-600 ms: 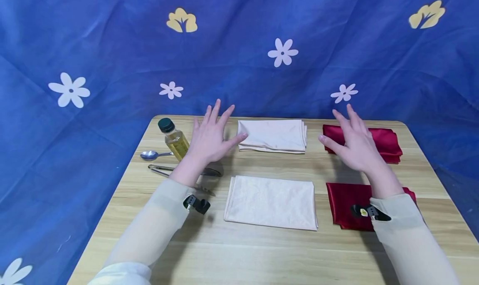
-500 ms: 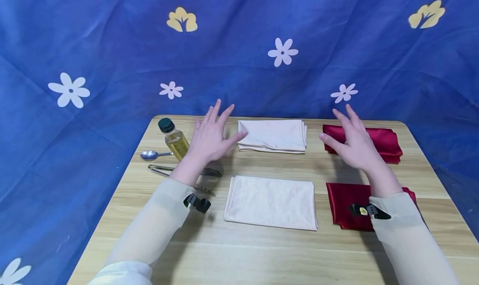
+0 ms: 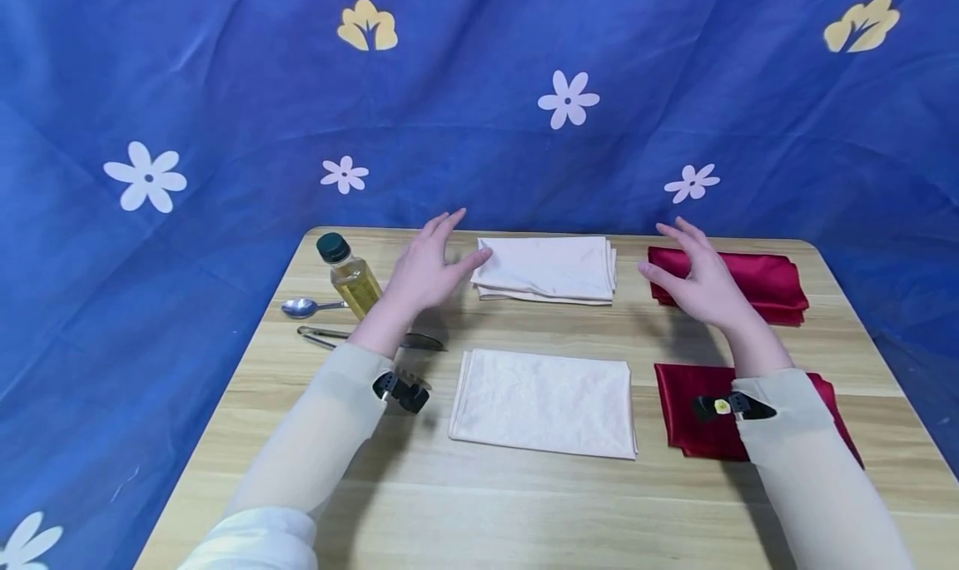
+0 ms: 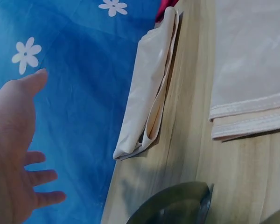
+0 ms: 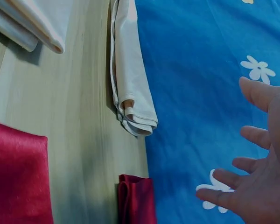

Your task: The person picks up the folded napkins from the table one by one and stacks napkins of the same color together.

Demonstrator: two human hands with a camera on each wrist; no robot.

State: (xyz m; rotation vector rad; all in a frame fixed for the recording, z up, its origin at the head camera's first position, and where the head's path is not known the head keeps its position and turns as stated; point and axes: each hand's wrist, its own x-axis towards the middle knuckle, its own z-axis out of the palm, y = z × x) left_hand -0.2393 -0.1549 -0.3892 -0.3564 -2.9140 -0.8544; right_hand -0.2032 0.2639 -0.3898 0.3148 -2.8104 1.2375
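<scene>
My left hand [image 3: 427, 270] hovers over the table's back left, fingers spread and holding nothing. Its thumb overlaps the left edge of a folded white cloth [image 3: 547, 269] in the head view. My right hand [image 3: 704, 283], also holding nothing, is raised with its thumb apart from the fingers. Behind it lies a folded dark red satin cloth [image 3: 767, 285]. Nearer the front are a second folded white cloth [image 3: 543, 403] and a second red cloth [image 3: 697, 412], the latter partly hidden by my right sleeve.
A bottle of yellow liquid with a green cap [image 3: 355, 283] stands left of my left hand. Beside it lie a spoon [image 3: 301, 308] and metal tongs [image 3: 318, 335], partly hidden by the left arm. A blue curtain [image 3: 464, 121] with flowers hangs behind the wooden table [image 3: 524, 512].
Both hands have lowered slightly and their fingers have drawn closer together. The head view has tilted a little. The cloths and bottle stay in place.
</scene>
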